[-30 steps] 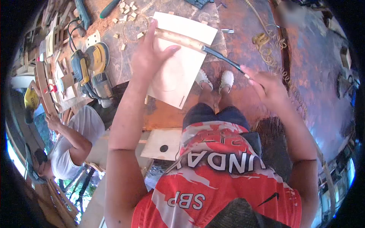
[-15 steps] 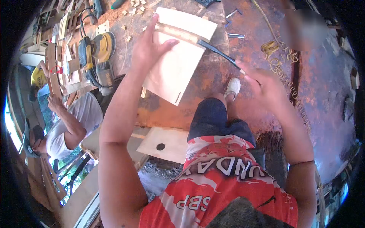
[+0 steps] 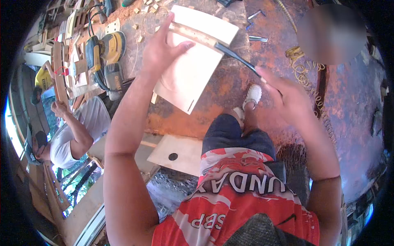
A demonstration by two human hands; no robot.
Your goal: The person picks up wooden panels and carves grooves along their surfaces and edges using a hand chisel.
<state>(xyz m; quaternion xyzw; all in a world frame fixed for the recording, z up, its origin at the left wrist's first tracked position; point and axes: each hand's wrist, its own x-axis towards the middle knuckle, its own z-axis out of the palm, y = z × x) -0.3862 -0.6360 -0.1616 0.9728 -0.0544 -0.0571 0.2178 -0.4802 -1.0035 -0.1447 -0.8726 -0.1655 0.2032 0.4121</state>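
A pale wooden panel [image 3: 186, 78] lies tilted on the stained worktable, with a narrow wooden strip [image 3: 197, 35] across its upper part. My left hand [image 3: 162, 51] rests on the panel's left side, thumb and index finger spread around the strip's left end. In my right hand [image 3: 281, 92] is a dark, slim tool [image 3: 238, 58], held by its near end. The tool's flat tip touches or nearly touches the strip's right end.
A yellow and black sander [image 3: 108, 53] sits left of the panel, near small wood blocks [image 3: 154, 8]. A coiled hose [image 3: 301, 71] runs along the right. A co-worker in a white shirt [image 3: 67, 143] is at the left. Below lies a board with a round hole [image 3: 180, 153].
The tool's tip has shifted slightly left against the strip's end since the first frame. The camera view has moved a little. My left hand keeps its place on the panel.
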